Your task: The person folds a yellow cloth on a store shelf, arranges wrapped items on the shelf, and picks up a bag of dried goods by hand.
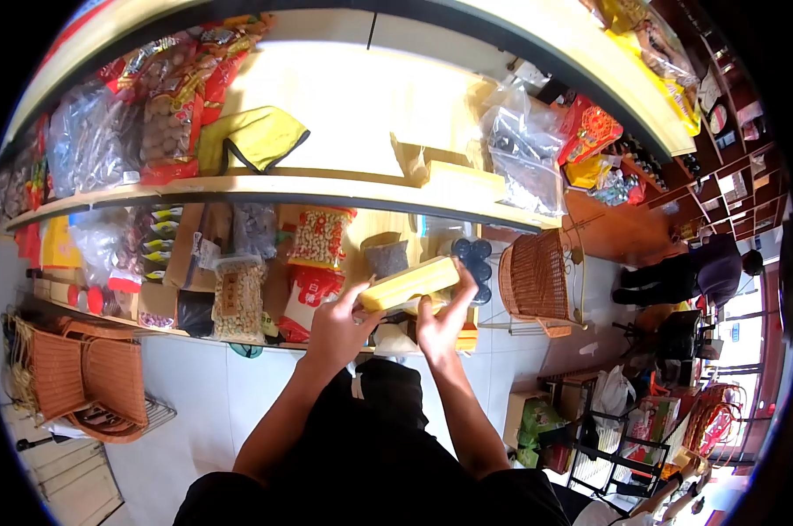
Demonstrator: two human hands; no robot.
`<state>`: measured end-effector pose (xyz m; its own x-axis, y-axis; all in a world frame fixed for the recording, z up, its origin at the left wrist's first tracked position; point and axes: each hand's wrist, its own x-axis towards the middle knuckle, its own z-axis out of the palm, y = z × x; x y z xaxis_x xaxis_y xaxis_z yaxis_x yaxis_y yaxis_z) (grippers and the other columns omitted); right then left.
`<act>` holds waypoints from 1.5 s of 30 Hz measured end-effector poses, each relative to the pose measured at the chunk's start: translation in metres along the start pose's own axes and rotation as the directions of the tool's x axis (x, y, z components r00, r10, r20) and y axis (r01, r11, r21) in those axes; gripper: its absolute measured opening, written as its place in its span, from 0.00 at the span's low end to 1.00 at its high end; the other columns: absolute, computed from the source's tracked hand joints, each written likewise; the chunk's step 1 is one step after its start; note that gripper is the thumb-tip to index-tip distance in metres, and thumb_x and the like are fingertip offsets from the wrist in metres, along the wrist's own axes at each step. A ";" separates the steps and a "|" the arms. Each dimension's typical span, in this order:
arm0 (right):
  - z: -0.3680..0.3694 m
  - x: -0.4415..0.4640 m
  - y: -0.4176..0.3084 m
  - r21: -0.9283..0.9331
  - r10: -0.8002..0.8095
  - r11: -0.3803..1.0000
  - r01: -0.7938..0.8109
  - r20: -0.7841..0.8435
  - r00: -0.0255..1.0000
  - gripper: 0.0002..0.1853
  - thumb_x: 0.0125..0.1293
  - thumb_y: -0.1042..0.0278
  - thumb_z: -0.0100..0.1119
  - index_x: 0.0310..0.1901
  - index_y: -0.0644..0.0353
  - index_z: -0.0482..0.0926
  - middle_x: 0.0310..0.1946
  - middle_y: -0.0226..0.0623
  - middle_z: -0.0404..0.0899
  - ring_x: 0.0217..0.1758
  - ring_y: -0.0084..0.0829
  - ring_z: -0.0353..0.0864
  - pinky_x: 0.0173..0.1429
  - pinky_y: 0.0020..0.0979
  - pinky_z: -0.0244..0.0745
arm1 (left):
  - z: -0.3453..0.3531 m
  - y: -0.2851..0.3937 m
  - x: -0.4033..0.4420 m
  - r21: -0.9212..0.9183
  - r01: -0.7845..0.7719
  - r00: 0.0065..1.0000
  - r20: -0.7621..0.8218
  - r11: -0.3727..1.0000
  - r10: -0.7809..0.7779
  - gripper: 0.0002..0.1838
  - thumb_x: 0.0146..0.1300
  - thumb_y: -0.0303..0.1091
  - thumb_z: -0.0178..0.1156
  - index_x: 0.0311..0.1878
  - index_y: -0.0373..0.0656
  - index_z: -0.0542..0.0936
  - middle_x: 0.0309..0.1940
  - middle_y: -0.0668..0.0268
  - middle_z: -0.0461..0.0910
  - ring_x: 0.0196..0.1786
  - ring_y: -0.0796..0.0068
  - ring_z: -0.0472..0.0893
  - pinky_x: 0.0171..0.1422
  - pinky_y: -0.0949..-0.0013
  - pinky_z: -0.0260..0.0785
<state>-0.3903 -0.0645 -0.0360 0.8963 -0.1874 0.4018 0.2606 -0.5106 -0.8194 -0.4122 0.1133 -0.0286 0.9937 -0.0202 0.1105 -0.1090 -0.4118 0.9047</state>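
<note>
A long yellow box (411, 282) is held up in front of the lower shelf, tilted with its right end higher. My left hand (337, 329) grips its left end, thumb and fingers closed on it. At the right end, my right hand (444, 323) has its fingers around the box and its thumb below. Behind the box, on the lower shelf, are a bag of peanuts (319, 238), a red and white packet (311, 294), a clear bag of pale nuts (238, 300) and several dark round containers (473, 256). A yellow cloth (269, 138) with dark edging lies on the upper shelf.
The upper shelf's front edge (265, 186) runs above my hands. It carries a bag of round brown goods (170, 123), a pale box (463, 181) and clear plastic bags (523, 145). Wicker baskets (536, 276) stand at both sides. A person in dark clothes (716, 270) is at far right.
</note>
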 end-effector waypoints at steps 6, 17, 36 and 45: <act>-0.033 0.068 -0.046 0.254 -0.065 0.964 0.077 -0.055 0.996 0.38 0.56 0.81 0.55 0.70 0.65 0.53 0.67 0.51 0.59 0.72 0.44 0.58 0.77 0.43 0.49 | -0.036 0.083 0.049 0.099 -0.096 0.995 0.024 0.990 0.094 0.27 0.59 0.33 0.70 0.62 0.39 0.75 0.41 0.50 0.86 0.42 0.66 0.88 0.45 0.67 0.81; -0.056 0.184 -0.068 0.269 -0.107 0.953 0.139 -0.130 0.986 0.35 0.63 0.82 0.53 0.72 0.59 0.56 0.71 0.47 0.60 0.72 0.42 0.63 0.73 0.41 0.61 | -0.046 0.160 0.161 0.088 -0.304 0.950 0.106 0.949 0.295 0.22 0.62 0.28 0.66 0.60 0.35 0.77 0.25 0.50 0.84 0.22 0.67 0.82 0.28 0.64 0.76; -0.025 0.237 0.086 0.032 -0.007 0.999 0.007 -0.013 1.000 0.33 0.54 0.84 0.53 0.65 0.62 0.66 0.40 0.38 0.77 0.37 0.26 0.76 0.43 0.28 0.73 | 0.034 0.079 0.240 0.226 -0.384 0.922 0.046 0.895 0.384 0.24 0.58 0.28 0.68 0.58 0.35 0.76 0.28 0.48 0.83 0.34 0.51 0.84 0.42 0.54 0.76; -0.029 0.237 0.085 -0.116 0.087 0.991 -0.074 0.115 0.990 0.28 0.58 0.76 0.54 0.64 0.63 0.70 0.37 0.41 0.82 0.40 0.30 0.81 0.46 0.30 0.76 | 0.038 0.068 0.240 0.449 -0.287 0.955 0.065 0.846 0.290 0.26 0.63 0.43 0.64 0.63 0.46 0.77 0.34 0.57 0.86 0.50 0.57 0.81 0.65 0.48 0.58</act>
<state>-0.1659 -0.1769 0.0022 0.9508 -0.1337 0.2796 0.1507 -0.5890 -0.7940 -0.1805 0.0460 0.0433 0.9191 -0.1980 0.3406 -0.3654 -0.7515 0.5493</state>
